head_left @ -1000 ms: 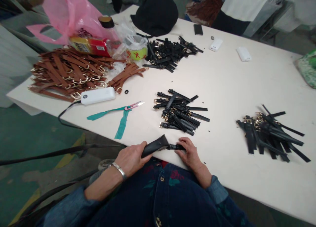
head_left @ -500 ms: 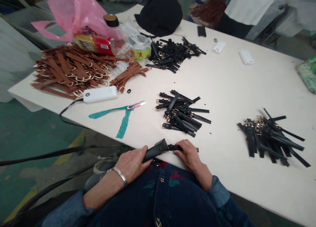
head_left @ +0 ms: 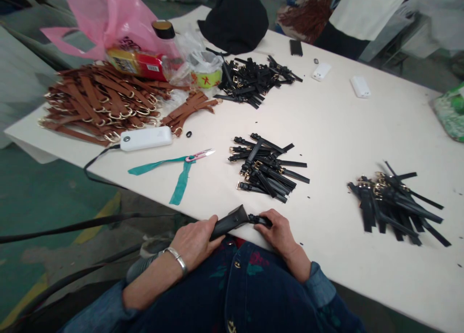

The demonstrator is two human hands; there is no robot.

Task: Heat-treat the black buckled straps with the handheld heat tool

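My left hand (head_left: 197,238), a silver bangle at its wrist, is wrapped around a black tube-shaped tool (head_left: 229,223) with a wider, squared-off end; its exact kind does not show. My right hand (head_left: 278,230) pinches a short black buckle strap (head_left: 256,219) at the table's front edge. One end of the strap is right at the tool's wide end; whether they touch I cannot tell. Just beyond the hands lies a loose pile of black straps (head_left: 268,166) with gold buckles. Pink thread snips (head_left: 198,155) tied with a green cloth strip rest to its left.
Another bunch of black straps (head_left: 395,197) lies at the right on the white table (head_left: 337,144). Brown straps (head_left: 97,98), a white power bank (head_left: 146,138) with a cable and a pink bag (head_left: 112,19) occupy the left. A black cap (head_left: 235,21) sits at the back.
My right hand's fingers have shifted slightly, and the strap's far tail no longer shows beyond them. My left hand keeps the tool in nearly the same place.
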